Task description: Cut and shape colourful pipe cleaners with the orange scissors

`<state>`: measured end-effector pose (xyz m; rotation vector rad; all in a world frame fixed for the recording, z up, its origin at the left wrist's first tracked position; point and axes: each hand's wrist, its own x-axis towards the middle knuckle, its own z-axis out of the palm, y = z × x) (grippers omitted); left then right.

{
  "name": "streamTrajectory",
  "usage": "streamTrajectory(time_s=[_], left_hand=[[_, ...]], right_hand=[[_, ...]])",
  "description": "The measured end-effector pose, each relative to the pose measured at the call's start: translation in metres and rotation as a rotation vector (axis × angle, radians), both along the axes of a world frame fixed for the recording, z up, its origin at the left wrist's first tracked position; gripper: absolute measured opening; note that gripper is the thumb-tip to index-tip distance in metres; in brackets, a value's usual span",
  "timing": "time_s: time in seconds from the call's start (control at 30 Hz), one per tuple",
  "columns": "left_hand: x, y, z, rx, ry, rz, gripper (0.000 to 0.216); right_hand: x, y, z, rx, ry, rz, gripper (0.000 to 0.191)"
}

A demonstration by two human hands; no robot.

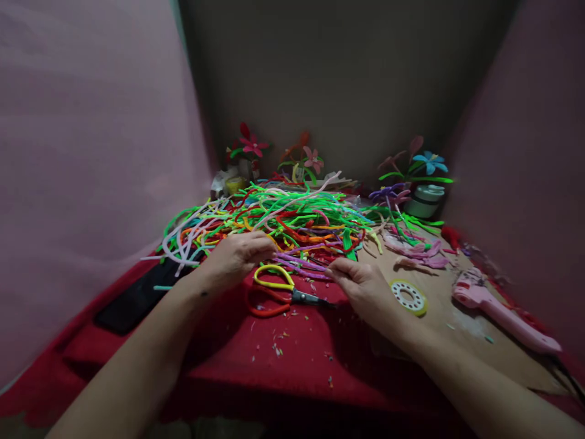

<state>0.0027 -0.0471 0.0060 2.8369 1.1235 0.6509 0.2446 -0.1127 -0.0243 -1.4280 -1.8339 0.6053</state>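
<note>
Several purple pipe cleaners (299, 263) stretch between my two hands, just above the red cloth. My left hand (244, 255) is closed on their left ends, fingers pinched. At their right ends, the thumb and fingertips of my right hand (354, 277) pinch together. Right below them lies a pair of scissors (292, 295) with one yellow and one red handle loop, its blades pointing right. Behind my hands spreads a tangled heap of pipe cleaners (292, 210) in green, red, orange, white and pink.
A dark phone (137, 299) lies at left. On the cardboard (439, 323) at right are a yellow-and-white ring (408, 297) and a pink glue gun (503, 311). Pipe-cleaner flowers (313, 158) and a lidded jar (425, 201) stand behind. Scraps dot the red cloth (283, 360).
</note>
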Motion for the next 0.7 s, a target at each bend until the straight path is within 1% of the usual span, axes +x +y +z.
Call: streamTrajectory(time_s=[0.07, 0.17, 0.27, 0.37, 0.43, 0.5, 0.57, 0.63, 0.7], left_hand=[[-0.005, 0.001, 0.002, 0.007, 0.032, 0.048, 0.021], [-0.009, 0.005, 0.002, 0.016, 0.136, 0.056, 0.022], [-0.010, 0.014, -0.004, 0.030, 0.161, 0.083, 0.020], [-0.010, 0.025, -0.012, 0.032, 0.165, 0.052, 0.021], [-0.011, 0.030, -0.018, 0.055, 0.173, 0.037, 0.023], [-0.012, 0.033, -0.023, 0.096, 0.167, 0.053, 0.022], [-0.014, 0.032, -0.027, 0.131, 0.140, 0.072, 0.021], [-0.013, 0.028, -0.028, 0.150, 0.107, 0.071, 0.019], [-0.010, 0.022, -0.025, 0.162, 0.077, 0.048, 0.017]], right_hand=[[0.003, 0.001, 0.000, 0.032, -0.160, -0.042, 0.023], [0.005, 0.010, -0.001, 0.069, -0.388, -0.063, 0.022], [0.004, 0.021, 0.000, 0.098, -0.564, -0.103, 0.023], [0.000, 0.027, 0.000, 0.091, -0.688, -0.126, 0.026], [-0.003, 0.026, -0.001, 0.133, -0.729, -0.099, 0.026], [-0.004, 0.023, -0.002, 0.206, -0.728, -0.070, 0.026], [-0.001, 0.021, -0.001, 0.245, -0.709, -0.080, 0.025], [0.008, 0.023, 0.005, 0.239, -0.687, -0.117, 0.024], [0.022, 0.029, 0.016, 0.222, -0.659, -0.166, 0.022]])
